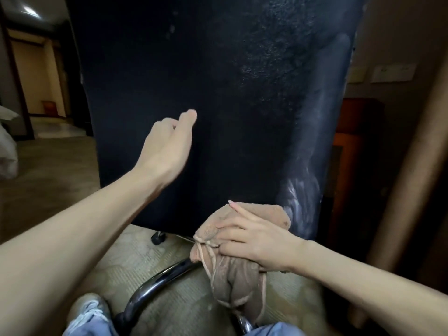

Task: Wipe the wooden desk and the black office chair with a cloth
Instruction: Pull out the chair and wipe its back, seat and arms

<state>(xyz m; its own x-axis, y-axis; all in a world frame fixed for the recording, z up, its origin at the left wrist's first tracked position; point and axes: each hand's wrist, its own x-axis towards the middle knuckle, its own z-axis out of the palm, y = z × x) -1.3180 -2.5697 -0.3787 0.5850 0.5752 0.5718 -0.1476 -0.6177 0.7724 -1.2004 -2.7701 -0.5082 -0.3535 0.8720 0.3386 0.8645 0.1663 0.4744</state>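
Observation:
The black office chair's backrest [218, 93] fills the middle of the view, seen from behind, with worn, flaking patches along its right side. My right hand [254, 241] presses a tan cloth [232, 275] flat against the backrest's lower right edge; its fingers lie fairly straight across the cloth, and the cloth's lower part hangs down. My left hand [167, 146] is raised in front of the backrest's left half with loosely curled fingers, holding nothing. Whether it touches the chair I cannot tell.
The chair's chrome base leg [155, 287] and a black caster [158, 237] stand on patterned carpet below the backrest. My shoe [89, 309] is beside the leg. A wooden cabinet [351, 141] stands at the right, and a doorway [36, 81] opens at the far left.

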